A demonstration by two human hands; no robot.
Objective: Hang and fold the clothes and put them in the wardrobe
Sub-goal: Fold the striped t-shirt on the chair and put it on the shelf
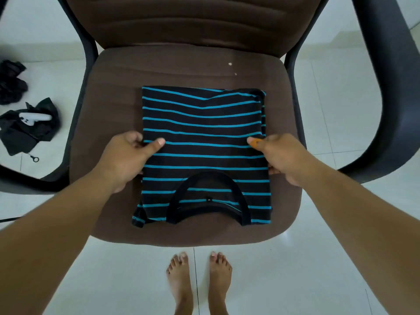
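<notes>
A black T-shirt with blue stripes lies folded into a rectangle on the brown chair seat, its collar toward me. My left hand grips the shirt's left edge, thumb on top and fingers tucked under. My right hand grips the right edge the same way, thumb resting on the cloth. Both hands sit about halfway along the folded shirt.
The chair has a brown backrest and dark armrests on both sides. On the white tiled floor at the left lie black clothes and a black bag with a white object. My bare feet stand below the seat.
</notes>
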